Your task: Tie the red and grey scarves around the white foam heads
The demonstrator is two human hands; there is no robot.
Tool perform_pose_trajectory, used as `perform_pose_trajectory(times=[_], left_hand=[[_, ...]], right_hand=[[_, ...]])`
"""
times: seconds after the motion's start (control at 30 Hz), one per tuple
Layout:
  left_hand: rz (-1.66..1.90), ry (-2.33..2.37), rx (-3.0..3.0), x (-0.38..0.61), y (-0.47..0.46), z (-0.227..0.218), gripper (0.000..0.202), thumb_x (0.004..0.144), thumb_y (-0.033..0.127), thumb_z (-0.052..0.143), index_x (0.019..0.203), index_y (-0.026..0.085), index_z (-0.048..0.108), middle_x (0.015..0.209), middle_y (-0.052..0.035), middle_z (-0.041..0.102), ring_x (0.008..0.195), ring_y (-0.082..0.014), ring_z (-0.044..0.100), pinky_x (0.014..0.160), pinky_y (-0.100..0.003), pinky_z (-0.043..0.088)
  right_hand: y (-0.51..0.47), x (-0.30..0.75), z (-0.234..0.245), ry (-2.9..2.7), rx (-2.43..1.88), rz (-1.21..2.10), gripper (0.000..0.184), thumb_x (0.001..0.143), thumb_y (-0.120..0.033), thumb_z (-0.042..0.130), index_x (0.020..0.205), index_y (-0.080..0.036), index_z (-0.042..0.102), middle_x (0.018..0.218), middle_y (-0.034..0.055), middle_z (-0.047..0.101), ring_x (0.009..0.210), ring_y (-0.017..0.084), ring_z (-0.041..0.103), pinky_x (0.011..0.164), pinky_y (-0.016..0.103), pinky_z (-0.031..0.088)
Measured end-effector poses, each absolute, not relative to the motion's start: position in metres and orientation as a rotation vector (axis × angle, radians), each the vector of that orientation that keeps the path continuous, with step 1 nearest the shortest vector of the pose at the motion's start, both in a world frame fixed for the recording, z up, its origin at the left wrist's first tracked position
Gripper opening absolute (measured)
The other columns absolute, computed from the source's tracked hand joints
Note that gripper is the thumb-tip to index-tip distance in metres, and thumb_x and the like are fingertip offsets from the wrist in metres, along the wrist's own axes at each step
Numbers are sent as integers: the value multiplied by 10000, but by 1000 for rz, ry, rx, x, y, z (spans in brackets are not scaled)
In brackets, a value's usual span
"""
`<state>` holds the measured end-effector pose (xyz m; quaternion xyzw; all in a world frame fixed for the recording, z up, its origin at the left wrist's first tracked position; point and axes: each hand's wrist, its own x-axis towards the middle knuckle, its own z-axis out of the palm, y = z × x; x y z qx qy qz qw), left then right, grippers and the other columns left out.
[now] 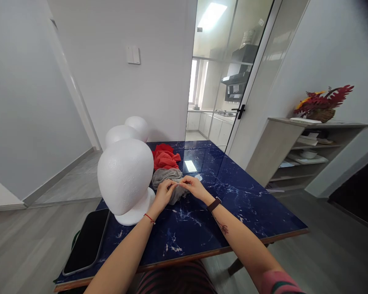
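A grey cloth [168,176] lies bunched on the blue marble table [239,204]. My left hand [164,193] pinches its near edge with closed fingers. Close beside it, my right hand [194,186] grips the same edge, fingers closed. The two hands almost touch over the cloth. A large white foam head [125,177] stands just left of my left hand. Behind the grey cloth lies a red cloth [165,158].
Two more white foam heads [119,134] [138,125] stand at the table's far left. A dark tablet [87,241] lies at the near left corner. A shelf unit [297,155] with a flower basket [322,105] stands right. A glass door [233,81] is behind.
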<state>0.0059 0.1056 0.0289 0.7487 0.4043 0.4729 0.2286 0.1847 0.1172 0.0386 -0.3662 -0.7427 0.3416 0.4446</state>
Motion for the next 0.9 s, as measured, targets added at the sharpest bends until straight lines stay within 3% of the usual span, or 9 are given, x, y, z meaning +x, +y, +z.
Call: perform_pose_trajectory(times=[0.3,0.5,0.67,0.9], left_hand=[[1371,1239,2053,14,100,33,211,856,267,479,681,188,567,702,-13,601,700,-156,532,677,-286,396],[1359,1227,2102,12,104,28,197,866,246,464,706,186,564,719,-19,604,701,-156,541,675,-282,415],[1323,1213,2188,6,108,23,202,877,217,435,809,192,624,825,-51,657,803,-180,581,764,-326,446],[1288,1237,2320,4,109,18,238,865,170,453,905,236,678,942,-49,719,887,-202,636,958,-422,403]], right_hand=[[128,196,38,-1895,-938,715,273,792,-423,623,724,-158,625,715,8,600,685,128,519,676,262,407],[127,190,32,-1816,-929,927,336,754,-482,641,732,-149,602,688,-9,567,633,106,481,608,241,378],[126,186,24,-1703,-909,1157,409,674,-535,694,733,-139,609,648,-21,564,575,89,465,559,231,368],[128,199,29,-1848,-1019,988,396,653,-515,723,638,-140,598,607,-11,575,556,95,471,534,232,368]])
